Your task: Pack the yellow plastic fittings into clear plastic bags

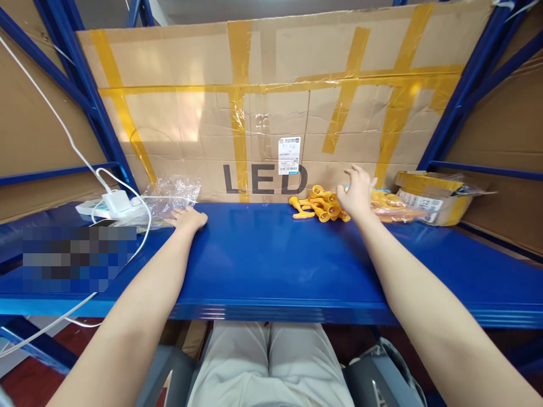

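My left hand (pixel 186 218) lies palm down at the edge of a crumpled clear plastic bag (pixel 169 195), fingers stretched out and touching it. On the right, my right hand (pixel 357 189) is raised with its fingers apart, holding nothing that shows. Just left of it sits a pile of yellow-orange plastic pieces (pixel 321 204), narrow at one end and flared like a cup at the other. Behind my right wrist is a clear bag of similar yellow-orange things (pixel 392 206), partly hidden by the hand and forearm.
A blue metal shelf (pixel 271 265) spans the view, backed by a taped cardboard sheet (pixel 186 141) marked LED. An opened yellow-taped box (pixel 441 198) stands at right. Left are a white charger (pixel 116 202), a looping white cable (pixel 149 217) and a blurred-out patch. Blue posts flank both sides.
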`<state>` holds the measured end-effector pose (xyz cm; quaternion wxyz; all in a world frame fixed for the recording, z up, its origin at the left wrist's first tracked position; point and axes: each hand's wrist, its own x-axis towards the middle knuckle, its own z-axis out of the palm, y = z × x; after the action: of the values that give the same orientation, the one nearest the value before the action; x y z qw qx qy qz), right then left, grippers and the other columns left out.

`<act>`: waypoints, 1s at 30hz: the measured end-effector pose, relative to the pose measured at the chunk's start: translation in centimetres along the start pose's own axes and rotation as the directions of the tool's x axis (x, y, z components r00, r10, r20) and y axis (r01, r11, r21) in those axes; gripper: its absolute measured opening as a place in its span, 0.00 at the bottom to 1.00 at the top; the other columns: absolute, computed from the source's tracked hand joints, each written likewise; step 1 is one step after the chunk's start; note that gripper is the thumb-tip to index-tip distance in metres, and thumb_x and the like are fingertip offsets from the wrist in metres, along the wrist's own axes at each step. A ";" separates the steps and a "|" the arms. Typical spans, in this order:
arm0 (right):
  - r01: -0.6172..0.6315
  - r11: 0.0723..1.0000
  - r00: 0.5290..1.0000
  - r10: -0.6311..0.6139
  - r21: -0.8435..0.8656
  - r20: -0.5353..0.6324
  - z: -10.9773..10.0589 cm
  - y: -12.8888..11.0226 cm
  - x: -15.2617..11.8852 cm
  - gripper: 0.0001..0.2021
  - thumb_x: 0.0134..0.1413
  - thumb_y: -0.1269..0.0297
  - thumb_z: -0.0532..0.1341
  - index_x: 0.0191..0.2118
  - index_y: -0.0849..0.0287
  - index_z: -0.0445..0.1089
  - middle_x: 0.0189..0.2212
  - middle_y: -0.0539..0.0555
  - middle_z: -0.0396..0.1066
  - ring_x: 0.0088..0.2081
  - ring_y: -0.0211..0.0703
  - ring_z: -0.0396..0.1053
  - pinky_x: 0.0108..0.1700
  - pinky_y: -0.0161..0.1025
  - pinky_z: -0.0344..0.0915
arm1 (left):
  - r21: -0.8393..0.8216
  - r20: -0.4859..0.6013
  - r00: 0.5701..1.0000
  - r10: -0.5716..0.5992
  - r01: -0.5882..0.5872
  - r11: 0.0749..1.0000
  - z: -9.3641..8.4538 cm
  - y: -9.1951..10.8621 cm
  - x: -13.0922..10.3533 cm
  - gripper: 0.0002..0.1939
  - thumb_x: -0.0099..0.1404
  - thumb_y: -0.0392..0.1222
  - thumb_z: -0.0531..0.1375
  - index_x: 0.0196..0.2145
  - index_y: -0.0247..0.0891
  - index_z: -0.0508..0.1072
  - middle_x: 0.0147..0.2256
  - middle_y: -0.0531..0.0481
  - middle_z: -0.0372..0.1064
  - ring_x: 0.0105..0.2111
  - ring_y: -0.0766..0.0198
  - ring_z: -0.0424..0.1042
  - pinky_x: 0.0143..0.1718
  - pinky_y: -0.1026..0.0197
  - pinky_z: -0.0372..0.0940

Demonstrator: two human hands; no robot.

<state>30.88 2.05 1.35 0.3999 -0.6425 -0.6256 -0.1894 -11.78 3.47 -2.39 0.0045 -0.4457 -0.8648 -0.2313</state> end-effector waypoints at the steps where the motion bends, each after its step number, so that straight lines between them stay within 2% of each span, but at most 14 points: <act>1: 0.060 0.998 0.998 -0.060 0.022 0.015 0.1 -0.7 -0.1 0.26 0.54 0.67 0.48 0.59 0.65 0.58 0.64 0.66 0.51 0.65 0.56 0.46 0.63 0.64 0.38 | -0.001 -0.011 1.000 -0.001 0.001 1.000 0.0 -0.1 0.1 0.41 0.53 0.45 0.57 0.62 0.27 0.56 0.64 0.21 0.44 0.65 0.29 0.39 0.54 0.21 0.40; 4: 0.248 0.963 0.960 -0.258 0.104 0.105 1.0 -2.4 -0.6 0.24 0.53 0.69 0.49 0.56 0.64 0.63 0.63 0.65 0.55 0.64 0.55 0.51 0.64 0.59 0.43 | 0.002 -0.008 1.000 0.017 -0.017 1.000 -0.1 -0.5 0.4 0.38 0.50 0.44 0.58 0.58 0.28 0.62 0.63 0.20 0.48 0.64 0.26 0.41 0.51 0.18 0.41; 8: 0.415 0.896 0.834 -0.444 0.158 0.327 2.6 -3.8 -1.8 0.20 0.53 0.71 0.51 0.51 0.63 0.68 0.60 0.64 0.60 0.61 0.52 0.57 0.64 0.55 0.46 | 0.037 0.026 1.000 -0.001 0.000 0.999 -0.3 -0.7 0.5 0.33 0.50 0.45 0.58 0.53 0.30 0.68 0.59 0.21 0.55 0.61 0.26 0.49 0.49 0.19 0.46; 11: 0.438 0.887 0.759 -0.450 0.143 0.470 3.3 -4.4 -2.6 0.19 0.56 0.69 0.52 0.52 0.60 0.69 0.60 0.62 0.62 0.61 0.54 0.57 0.64 0.60 0.44 | 0.070 0.056 0.998 -0.042 0.038 0.997 -0.5 -0.7 0.3 0.34 0.50 0.43 0.58 0.55 0.28 0.67 0.59 0.21 0.55 0.61 0.29 0.52 0.51 0.23 0.48; 16: 0.393 0.916 0.665 -0.347 0.086 0.661 4.1 -4.3 -3.1 0.19 0.61 0.65 0.51 0.55 0.58 0.68 0.59 0.60 0.64 0.61 0.55 0.58 0.64 0.64 0.39 | 0.066 0.084 0.996 -0.041 0.035 0.997 -0.5 -0.7 0.3 0.32 0.50 0.42 0.58 0.54 0.29 0.68 0.57 0.22 0.59 0.60 0.29 0.53 0.50 0.24 0.51; 20: 0.392 0.917 0.648 -0.330 0.070 0.686 4.2 -4.1 -3.1 0.20 0.62 0.64 0.51 0.57 0.56 0.67 0.60 0.59 0.62 0.62 0.55 0.56 0.64 0.65 0.36 | 0.085 0.075 0.997 -0.018 0.011 0.996 -0.2 -1.0 0.7 0.32 0.48 0.41 0.58 0.53 0.29 0.69 0.56 0.22 0.60 0.60 0.29 0.53 0.50 0.24 0.51; 24: 0.387 0.919 0.642 -0.329 0.078 0.692 4.1 -4.2 -3.1 0.20 0.62 0.64 0.51 0.57 0.57 0.67 0.61 0.59 0.61 0.63 0.56 0.56 0.64 0.68 0.34 | 0.059 0.016 1.000 0.024 -0.025 0.998 0.0 -1.2 1.0 0.31 0.47 0.41 0.59 0.50 0.30 0.71 0.54 0.22 0.63 0.58 0.27 0.55 0.48 0.22 0.50; 30: 0.386 0.918 0.648 -0.337 0.087 0.683 4.4 -3.9 -3.0 0.20 0.61 0.63 0.51 0.57 0.56 0.67 0.61 0.59 0.62 0.62 0.57 0.56 0.63 0.68 0.35 | 0.011 -0.004 1.000 -0.023 0.023 1.000 0.0 -1.1 1.1 0.30 0.47 0.43 0.60 0.49 0.30 0.70 0.54 0.23 0.63 0.58 0.29 0.56 0.49 0.24 0.52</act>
<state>25.54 2.96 -2.50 0.0725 -0.5412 -0.8370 -0.0350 -13.30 3.78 -2.57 0.0059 -0.4354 -0.8710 -0.2273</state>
